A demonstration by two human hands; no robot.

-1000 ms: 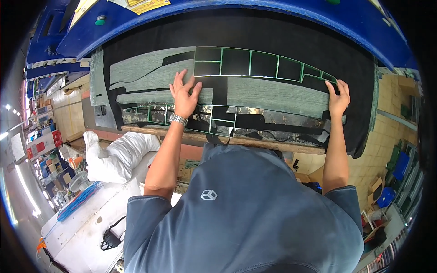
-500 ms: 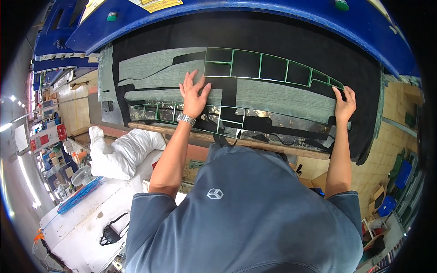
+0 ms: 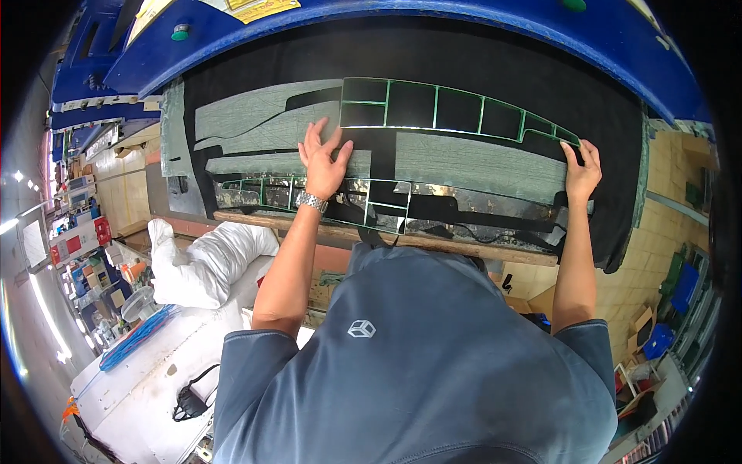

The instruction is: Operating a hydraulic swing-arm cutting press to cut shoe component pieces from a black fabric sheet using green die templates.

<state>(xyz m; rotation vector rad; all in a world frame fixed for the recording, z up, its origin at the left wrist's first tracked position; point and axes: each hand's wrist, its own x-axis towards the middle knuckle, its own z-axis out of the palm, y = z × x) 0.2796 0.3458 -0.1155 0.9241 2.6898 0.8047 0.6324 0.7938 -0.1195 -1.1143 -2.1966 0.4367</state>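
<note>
A long green-edged cutting die (image 3: 435,108), a thin frame with several compartments, lies on black sheet material (image 3: 495,54). At its narrow right end my right hand (image 3: 583,174) pinches the frame between thumb and fingers. My left hand (image 3: 323,166) is open with fingers spread, just below and left of the die's lower left corner. Whether its fingertips touch the die I cannot tell. Partly hidden behind the left hand and wrist, a second green-edged die (image 3: 369,203) lies nearer to me. Cut-out gaps in the black material show a scored grey-green board (image 3: 479,166).
A blue machine beam (image 3: 348,15) with green buttons spans the far side. Along the near edge runs a wooden strip (image 3: 464,246). At left, a white bundle (image 3: 212,263), blue cords (image 3: 135,340) and a black strapped item (image 3: 189,402) rest around a white table (image 3: 154,387).
The whole view has shifted slightly. Both hands keep nearly the same places relative to the far die, the right still pinching its end.
</note>
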